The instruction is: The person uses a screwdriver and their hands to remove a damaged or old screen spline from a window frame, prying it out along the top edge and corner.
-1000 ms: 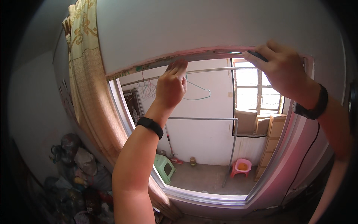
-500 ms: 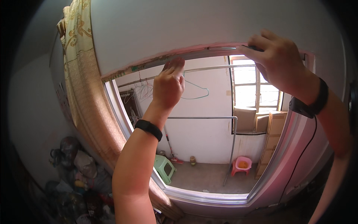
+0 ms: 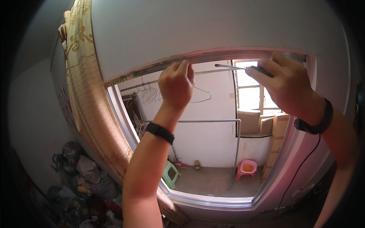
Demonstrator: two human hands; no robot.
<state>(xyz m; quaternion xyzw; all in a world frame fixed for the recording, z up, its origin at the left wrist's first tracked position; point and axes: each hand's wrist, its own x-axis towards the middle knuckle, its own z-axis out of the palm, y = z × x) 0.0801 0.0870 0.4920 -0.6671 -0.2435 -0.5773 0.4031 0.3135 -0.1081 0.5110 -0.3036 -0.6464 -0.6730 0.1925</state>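
My right hand (image 3: 287, 81) is closed around the dark handle of a screwdriver (image 3: 232, 67), its thin metal shaft pointing left. The tip sits just below the top rail of the window frame (image 3: 228, 55), apart from it. My left hand (image 3: 176, 83) is raised to the same rail farther left, fingers curled at its lower edge. Whatever lies between those fingers is hidden by the back of the hand. Left of that hand, the rail's edge looks rough and stained. Each wrist wears a black band.
A patterned curtain (image 3: 91, 76) hangs at the left, above piled bags (image 3: 89, 171). Beyond the opening are hangers (image 3: 148, 95) on a rod, a grey pipe (image 3: 213, 121), a green stool (image 3: 171, 174), a pink chair (image 3: 247, 167) and cardboard boxes (image 3: 280, 127). A black cord (image 3: 304, 161) dangles at the right.
My right hand has lowered, bringing the screwdriver tip down away from the top rail. My left hand has shifted slightly right, its fingers more tightly curled.
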